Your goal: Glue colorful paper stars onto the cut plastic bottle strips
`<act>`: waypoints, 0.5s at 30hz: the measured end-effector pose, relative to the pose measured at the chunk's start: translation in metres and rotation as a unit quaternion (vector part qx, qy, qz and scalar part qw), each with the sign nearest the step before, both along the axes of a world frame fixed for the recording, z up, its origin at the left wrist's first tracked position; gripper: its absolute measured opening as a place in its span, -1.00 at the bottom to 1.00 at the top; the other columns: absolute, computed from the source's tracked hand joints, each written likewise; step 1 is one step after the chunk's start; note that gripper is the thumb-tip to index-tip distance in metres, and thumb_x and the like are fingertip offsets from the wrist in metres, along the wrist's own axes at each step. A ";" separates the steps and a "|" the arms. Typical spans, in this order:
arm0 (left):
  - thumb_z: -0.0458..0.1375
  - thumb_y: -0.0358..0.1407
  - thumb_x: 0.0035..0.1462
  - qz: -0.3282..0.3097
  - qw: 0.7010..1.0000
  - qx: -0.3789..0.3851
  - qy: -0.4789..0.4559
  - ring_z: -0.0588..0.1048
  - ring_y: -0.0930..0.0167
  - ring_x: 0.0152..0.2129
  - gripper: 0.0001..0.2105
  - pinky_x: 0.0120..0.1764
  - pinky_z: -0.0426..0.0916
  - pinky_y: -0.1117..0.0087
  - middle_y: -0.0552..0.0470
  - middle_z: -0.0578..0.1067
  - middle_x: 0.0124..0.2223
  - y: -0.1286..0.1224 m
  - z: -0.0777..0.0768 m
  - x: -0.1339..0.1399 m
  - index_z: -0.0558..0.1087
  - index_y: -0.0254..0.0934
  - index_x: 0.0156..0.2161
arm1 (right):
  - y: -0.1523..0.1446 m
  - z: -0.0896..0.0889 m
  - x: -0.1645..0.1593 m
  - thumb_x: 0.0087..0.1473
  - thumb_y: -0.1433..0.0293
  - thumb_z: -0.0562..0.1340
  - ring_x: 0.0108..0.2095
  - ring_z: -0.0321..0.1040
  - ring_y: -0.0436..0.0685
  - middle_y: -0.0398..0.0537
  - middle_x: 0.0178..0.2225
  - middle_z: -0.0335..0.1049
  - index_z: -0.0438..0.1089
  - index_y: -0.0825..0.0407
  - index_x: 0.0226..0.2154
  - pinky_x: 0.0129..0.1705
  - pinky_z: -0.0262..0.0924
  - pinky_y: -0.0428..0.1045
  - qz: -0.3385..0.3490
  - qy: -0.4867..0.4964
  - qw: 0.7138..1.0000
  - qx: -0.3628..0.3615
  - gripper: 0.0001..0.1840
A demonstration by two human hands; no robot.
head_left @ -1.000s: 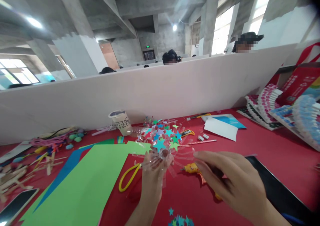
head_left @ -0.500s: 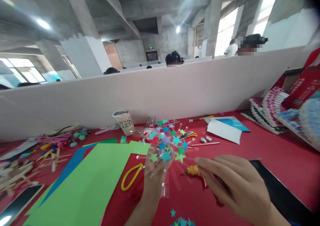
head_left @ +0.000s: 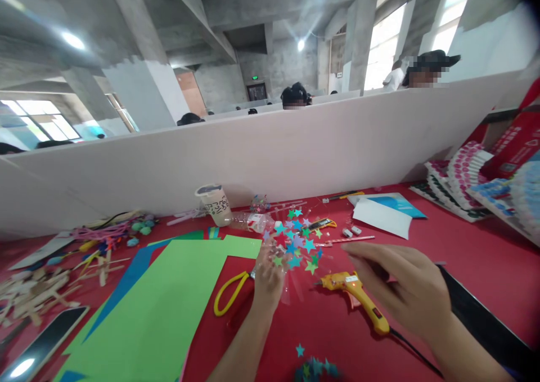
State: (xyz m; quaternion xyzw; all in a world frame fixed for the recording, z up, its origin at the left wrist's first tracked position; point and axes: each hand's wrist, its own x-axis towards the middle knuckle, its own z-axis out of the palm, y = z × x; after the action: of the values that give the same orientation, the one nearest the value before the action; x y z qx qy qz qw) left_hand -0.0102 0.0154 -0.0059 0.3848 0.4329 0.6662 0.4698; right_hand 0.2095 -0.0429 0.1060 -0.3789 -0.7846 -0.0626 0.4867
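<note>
Glue gun point(head_left: 353, 287) lies at four o'clock from the plastic piece point(head_left: 296, 248), cup point(head_left: 216, 205) at ten, yellow-handled tool point(head_left: 244, 279) at eight, partly behind the left hand point(head_left: 269, 270). That hand holds the piece, clear under multicoloured stars point(head_left: 309, 245); whether the right hand point(head_left: 405, 281) pinches anything, I cannot tell.

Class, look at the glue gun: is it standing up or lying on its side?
On its side: the glue gun lies along the table, one broad face up.

Ceiling lamps point(head_left: 73, 40) flare (windows point(head_left: 385, 47) glare too), while bottom-edge stars point(head_left: 315, 368) seem blurred.
</note>
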 end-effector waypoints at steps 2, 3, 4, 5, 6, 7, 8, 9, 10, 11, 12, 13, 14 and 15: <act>0.27 -0.34 -0.11 -0.017 1.000 0.005 0.006 0.50 0.40 -0.38 -0.74 -0.25 0.39 0.35 0.06 0.52 -0.30 0.001 0.009 -0.001 0.43 -0.21 -0.23 | 0.002 -0.001 0.002 0.12 0.49 0.11 -0.64 0.24 -0.07 -0.20 -0.59 0.39 0.35 0.03 -0.25 -0.55 0.12 -0.14 -0.015 0.000 1.000 -0.007 -0.85; 0.28 -0.36 -0.15 -0.021 1.000 0.007 0.010 0.51 0.41 -0.41 -0.72 -0.27 0.38 0.37 0.08 0.52 -0.33 0.002 0.014 0.000 0.43 -0.21 -0.24 | 0.004 -0.001 0.002 0.13 0.48 0.11 -0.65 0.22 -0.07 -0.20 -0.60 0.38 0.35 0.03 -0.25 -0.55 0.11 -0.15 -0.025 0.001 1.000 -0.012 -0.85; 0.27 -0.38 -0.17 -0.020 1.000 0.008 0.016 0.50 0.41 -0.43 -0.71 -0.28 0.37 0.39 0.09 0.52 -0.34 0.003 0.020 0.000 0.43 -0.21 -0.24 | 0.005 0.000 0.003 0.13 0.48 0.10 -0.65 0.20 -0.07 -0.21 -0.61 0.35 0.35 0.04 -0.25 -0.56 0.10 -0.15 -0.033 0.000 0.999 -0.018 -0.85; 0.27 -0.40 -0.20 -0.019 1.000 0.008 0.023 0.50 0.41 -0.44 -0.71 -0.29 0.36 0.40 0.09 0.52 -0.36 0.004 0.025 0.001 0.44 -0.22 -0.26 | 0.005 0.001 0.003 0.13 0.47 0.10 -0.67 0.16 -0.08 -0.23 -0.64 0.31 0.36 0.05 -0.25 -0.57 0.08 -0.15 -0.038 -0.003 0.999 -0.025 -0.85; 0.27 -0.43 -0.22 -0.018 1.000 0.009 0.023 0.49 0.41 -0.43 -0.71 -0.28 0.36 0.40 0.09 0.53 -0.38 0.005 0.030 0.002 0.44 -0.23 -0.28 | 0.006 0.002 0.002 0.14 0.46 0.10 -0.68 0.13 -0.08 -0.25 -0.65 0.28 0.36 0.05 -0.24 -0.58 0.06 -0.15 -0.041 -0.009 0.999 -0.032 -0.85; 0.28 -0.44 -0.25 -0.017 1.000 0.009 0.015 0.49 0.40 -0.42 -0.71 -0.26 0.36 0.40 0.08 0.53 -0.39 0.006 0.034 0.003 0.44 -0.24 -0.31 | 0.007 0.004 0.001 0.14 0.45 0.10 -0.68 0.09 -0.08 -0.26 -0.66 0.25 0.36 0.05 -0.24 -0.58 0.05 -0.16 -0.041 -0.017 0.998 -0.040 -0.85; 0.28 -0.45 -0.27 -0.015 1.000 0.008 -0.002 0.49 0.40 -0.41 -0.72 -0.24 0.36 0.39 0.09 0.52 -0.41 0.007 0.036 0.005 0.43 -0.24 -0.33 | 0.008 0.005 0.000 0.14 0.45 0.10 -0.68 0.07 -0.08 -0.26 -0.67 0.24 0.36 0.05 -0.24 -0.58 0.05 -0.15 -0.038 -0.023 0.998 -0.044 -0.85; 0.29 -0.44 -0.28 -0.012 1.000 0.008 -0.021 0.50 0.40 -0.40 -0.73 -0.22 0.36 0.37 0.10 0.52 -0.42 0.007 0.038 0.007 0.42 -0.23 -0.35 | 0.008 0.007 -0.001 0.14 0.44 0.11 -0.68 0.06 -0.08 -0.27 -0.66 0.23 0.36 0.04 -0.24 -0.58 0.05 -0.15 -0.032 -0.027 0.998 -0.045 -0.85; 0.29 -0.43 -0.28 -0.008 0.999 0.007 -0.039 0.50 0.40 -0.41 -0.74 -0.19 0.36 0.35 0.11 0.52 -0.44 0.007 0.038 0.008 0.42 -0.23 -0.36 | 0.008 0.007 -0.002 0.14 0.45 0.11 -0.68 0.07 -0.08 -0.26 -0.66 0.24 0.36 0.04 -0.23 -0.58 0.05 -0.15 -0.026 -0.025 0.998 -0.043 -0.85; 0.30 -0.41 -0.29 -0.002 0.999 0.007 -0.054 0.50 0.40 -0.42 -0.75 -0.18 0.36 0.32 0.13 0.50 -0.46 0.007 0.038 0.010 0.41 -0.22 -0.38 | 0.008 0.007 -0.004 0.13 0.46 0.11 -0.68 0.08 -0.08 -0.26 -0.65 0.26 0.36 0.04 -0.23 -0.58 0.06 -0.15 -0.018 -0.019 0.999 -0.041 -0.85; 0.31 -0.40 -0.29 0.005 0.998 0.007 -0.061 0.50 0.41 -0.44 -0.76 -0.17 0.37 0.30 0.15 0.49 -0.48 0.006 0.037 0.011 0.40 -0.21 -0.41 | 0.008 0.006 -0.005 0.13 0.47 0.11 -0.68 0.11 -0.08 -0.25 -0.65 0.28 0.36 0.04 -0.24 -0.58 0.06 -0.15 -0.008 -0.012 0.999 -0.041 -0.85; 0.31 -0.38 -0.29 0.008 0.998 0.007 -0.065 0.50 0.42 -0.45 -0.77 -0.16 0.37 0.28 0.17 0.48 -0.49 0.005 0.036 0.012 0.38 -0.21 -0.44 | 0.008 0.005 -0.006 0.13 0.48 0.11 -0.68 0.14 -0.08 -0.25 -0.64 0.31 0.36 0.05 -0.25 -0.58 0.07 -0.16 0.003 -0.008 0.999 -0.042 -0.85; 0.32 -0.38 -0.30 0.008 0.997 0.007 -0.074 0.50 0.41 -0.45 -0.78 -0.16 0.37 0.26 0.17 0.48 -0.50 0.004 0.034 0.013 0.37 -0.22 -0.48 | 0.007 0.003 -0.006 0.12 0.49 0.11 -0.67 0.18 -0.08 -0.24 -0.62 0.33 0.35 0.05 -0.25 -0.57 0.08 -0.16 0.015 -0.009 0.999 -0.043 -0.85; 0.33 -0.37 -0.32 0.005 0.996 0.005 -0.085 0.51 0.40 -0.44 -0.77 -0.15 0.38 0.25 0.17 0.48 -0.51 0.002 0.033 0.014 0.35 -0.22 -0.51 | 0.007 0.001 -0.006 0.12 0.50 0.11 -0.65 0.22 -0.08 -0.22 -0.61 0.36 0.35 0.05 -0.26 -0.57 0.10 -0.16 0.026 -0.015 0.999 -0.043 -0.85</act>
State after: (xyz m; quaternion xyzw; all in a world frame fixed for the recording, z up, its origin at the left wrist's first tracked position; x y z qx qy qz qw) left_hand 0.0035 0.0176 0.0275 0.3271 0.3902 0.7009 0.4995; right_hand 0.2033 -0.0355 0.1070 -0.3778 -0.8034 -0.0214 0.4597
